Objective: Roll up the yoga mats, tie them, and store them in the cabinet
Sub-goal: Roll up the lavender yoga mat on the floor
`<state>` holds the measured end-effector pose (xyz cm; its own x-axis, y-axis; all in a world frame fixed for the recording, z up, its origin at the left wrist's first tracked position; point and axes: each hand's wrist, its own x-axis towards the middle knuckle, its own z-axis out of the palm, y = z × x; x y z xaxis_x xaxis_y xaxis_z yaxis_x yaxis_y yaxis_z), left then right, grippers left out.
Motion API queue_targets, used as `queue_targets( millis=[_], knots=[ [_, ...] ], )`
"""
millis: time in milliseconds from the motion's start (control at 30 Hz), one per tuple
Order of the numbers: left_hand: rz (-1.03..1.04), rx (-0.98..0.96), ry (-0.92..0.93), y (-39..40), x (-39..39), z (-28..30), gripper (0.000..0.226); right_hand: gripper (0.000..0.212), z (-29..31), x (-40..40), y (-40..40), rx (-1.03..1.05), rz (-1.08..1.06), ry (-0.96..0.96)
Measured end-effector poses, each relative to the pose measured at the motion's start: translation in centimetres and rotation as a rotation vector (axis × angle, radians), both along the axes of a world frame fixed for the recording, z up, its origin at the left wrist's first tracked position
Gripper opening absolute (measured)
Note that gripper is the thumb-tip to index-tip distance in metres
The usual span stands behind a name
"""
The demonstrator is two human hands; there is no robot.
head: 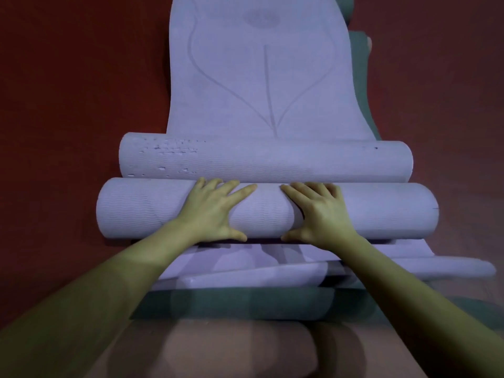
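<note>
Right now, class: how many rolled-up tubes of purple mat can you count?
2. The near roll lies under both hands; the far roll sits just behind it, touching, with flat mat stretching beyond. Blurred layers below may hide more.

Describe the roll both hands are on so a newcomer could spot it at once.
Start at the long lilac mat lying on the red floor, printed with curved lines. Two lilac rolls lie across its near end; take the nearer roll, under the left hand and right hand. Its surface is clean, while the farther roll is pitted with scuffs near its left end.
</note>
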<state>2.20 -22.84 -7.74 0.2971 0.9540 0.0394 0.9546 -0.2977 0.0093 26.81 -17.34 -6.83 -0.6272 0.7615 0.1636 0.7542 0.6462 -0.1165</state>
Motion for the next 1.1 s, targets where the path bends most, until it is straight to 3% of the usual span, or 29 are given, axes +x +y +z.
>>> queue_targets(
  millis=[233, 333, 500, 700, 867, 967, 1100],
  knots=[
    [0.045, -0.184, 0.009, -2.5, 0.3, 1.4, 0.106, 0.106, 0.0, 0.8, -3.0, -0.073, 0.024, -0.057],
    [0.163, -0.278, -0.095, -2.0, 0.9, 2.6, 0.098, 0.107, 0.0, 1.0, -2.8, -0.078, 0.040, -0.088],
    [0.229, -0.309, -0.082, 0.2, 1.3, 2.4, 0.060, 0.089, 0.1, 0.7, -2.4, -0.126, 0.013, -0.099],
    [0.361, -0.345, -0.037, 4.9, 0.6, 1.7, 0.066, 0.087, 0.8, -1.0, 0.7, -0.303, -0.118, -0.166],
    [0.499, -0.320, -0.042, 7.3, 0.3, 1.7, 0.062, 0.065, 1.0, -2.5, 4.8, -0.395, -0.155, -0.226],
    [0.468, -0.264, -0.083, 7.0, 0.2, 1.7, 0.062, 0.069, 0.8, -2.9, 6.3, -0.401, -0.189, -0.234],
    [0.212, -0.076, -0.037, 3.3, 0.7, 0.9, 0.074, 0.077, 0.5, -3.4, 8.0, -0.389, -0.257, -0.204]
  ],
)
